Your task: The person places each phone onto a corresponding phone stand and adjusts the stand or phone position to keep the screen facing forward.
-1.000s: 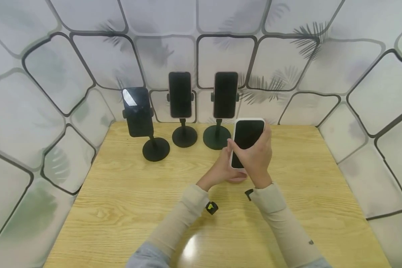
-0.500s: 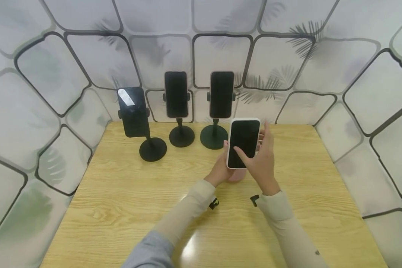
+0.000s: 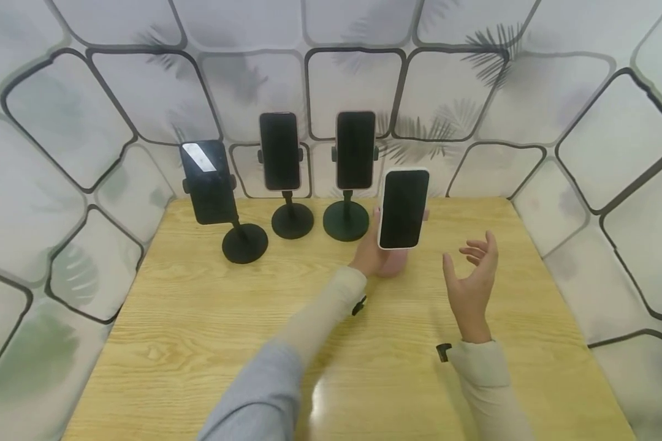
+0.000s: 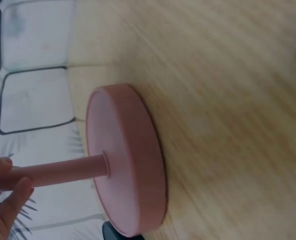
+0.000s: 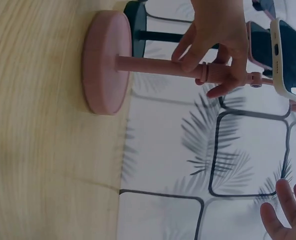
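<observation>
A white-edged smartphone [image 3: 404, 209] with a dark screen sits upright in a pink phone stand [image 3: 393, 263], whose round base is on the table. My left hand [image 3: 368, 252] grips the stand's post, partly hidden behind the phone in the head view. In the left wrist view, the fingers [image 4: 19, 200] curl round the pink post above the base. The right wrist view shows the left hand [image 5: 220, 40] around the post below the phone. To the right of the stand, my right hand [image 3: 471, 288] is held up with fingers spread and nothing in it.
Along the back stand three more phone holders with phones: a black one [image 3: 245, 244] at left, another black one [image 3: 292, 220], and a dark green one [image 3: 346, 221] just left of the pink stand. A patterned wall [image 3: 358, 92] rises behind the wooden table [image 3: 198, 343].
My right hand has let go of the phone and moved right, away from it. The phone stands farther back and more upright, with my left hand still on the post.
</observation>
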Demonstrator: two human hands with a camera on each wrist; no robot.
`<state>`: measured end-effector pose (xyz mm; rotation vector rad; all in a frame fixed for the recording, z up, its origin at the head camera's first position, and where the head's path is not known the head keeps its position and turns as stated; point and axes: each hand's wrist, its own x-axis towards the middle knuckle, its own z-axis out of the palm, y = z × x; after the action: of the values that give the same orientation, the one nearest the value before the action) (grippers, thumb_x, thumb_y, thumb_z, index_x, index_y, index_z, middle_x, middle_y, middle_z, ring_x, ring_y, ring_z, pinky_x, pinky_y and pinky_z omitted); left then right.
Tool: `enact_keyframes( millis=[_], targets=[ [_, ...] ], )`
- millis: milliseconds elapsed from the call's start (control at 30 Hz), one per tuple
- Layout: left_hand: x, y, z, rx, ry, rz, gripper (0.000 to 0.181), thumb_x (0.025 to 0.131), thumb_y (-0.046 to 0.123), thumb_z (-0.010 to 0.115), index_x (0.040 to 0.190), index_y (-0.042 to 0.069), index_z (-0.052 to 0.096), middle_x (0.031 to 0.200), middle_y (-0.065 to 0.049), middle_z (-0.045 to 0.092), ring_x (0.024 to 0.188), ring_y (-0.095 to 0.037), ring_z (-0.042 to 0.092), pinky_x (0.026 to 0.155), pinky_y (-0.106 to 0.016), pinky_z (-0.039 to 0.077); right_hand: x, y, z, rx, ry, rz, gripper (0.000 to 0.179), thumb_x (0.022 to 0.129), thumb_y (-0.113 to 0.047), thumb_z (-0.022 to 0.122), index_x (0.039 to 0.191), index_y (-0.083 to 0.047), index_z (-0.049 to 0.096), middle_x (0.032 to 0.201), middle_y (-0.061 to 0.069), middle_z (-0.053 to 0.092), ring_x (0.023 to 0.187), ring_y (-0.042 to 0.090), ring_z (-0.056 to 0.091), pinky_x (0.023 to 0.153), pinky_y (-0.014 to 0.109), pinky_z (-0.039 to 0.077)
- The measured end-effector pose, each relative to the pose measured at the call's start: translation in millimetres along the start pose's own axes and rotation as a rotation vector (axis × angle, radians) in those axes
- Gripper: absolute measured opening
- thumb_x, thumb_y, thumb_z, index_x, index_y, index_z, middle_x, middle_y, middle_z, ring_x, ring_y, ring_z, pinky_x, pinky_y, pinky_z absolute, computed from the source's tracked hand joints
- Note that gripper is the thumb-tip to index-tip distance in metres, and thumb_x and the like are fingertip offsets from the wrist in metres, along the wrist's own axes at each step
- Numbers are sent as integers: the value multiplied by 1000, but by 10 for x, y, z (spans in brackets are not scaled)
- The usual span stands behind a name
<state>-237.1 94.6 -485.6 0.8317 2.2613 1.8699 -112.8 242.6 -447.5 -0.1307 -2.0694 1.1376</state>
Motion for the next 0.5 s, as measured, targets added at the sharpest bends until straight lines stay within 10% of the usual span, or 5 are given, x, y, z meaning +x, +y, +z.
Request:
enact_keyframes(
  millis=[100,500],
  targets=[
    [129,-128,-26,471,64,-108,72,96,18,48,150,3,3,121,-17,63,97,-22,67,83,-31,54,-19,47,-5,14,11,15,71,84,-6,64,144,-9,27,120,24,47,101,9,49,93,21,38],
    [607,-256,-85,429,-90,-70,70,93,12,53,151,9,12,147,-11,41,121,-26,55,102,-37,44,-106,147,-43,14,22,59,70,86,-7,62,145,-12,25,119,23,47,100,20,51,90,31,37]
  ],
)
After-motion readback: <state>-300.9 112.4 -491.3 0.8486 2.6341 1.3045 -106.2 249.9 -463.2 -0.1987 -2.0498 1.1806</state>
